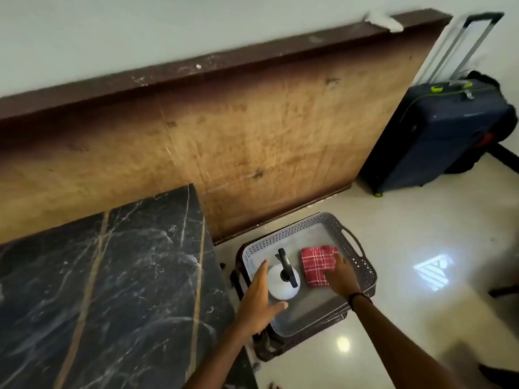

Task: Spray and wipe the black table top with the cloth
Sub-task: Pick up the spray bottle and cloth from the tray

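Red cloth (318, 265) touches right hand (341, 279) in tray (362, 272).

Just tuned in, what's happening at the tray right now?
A person is reaching both hands into the grey tray that sits beside the black table top. The left hand is open next to the white spray bottle, not yet gripping it. The right hand rests on the folded red checked cloth, which lies flat in the tray. Nothing has been lifted, and the table top shows no spray or wiping in progress.
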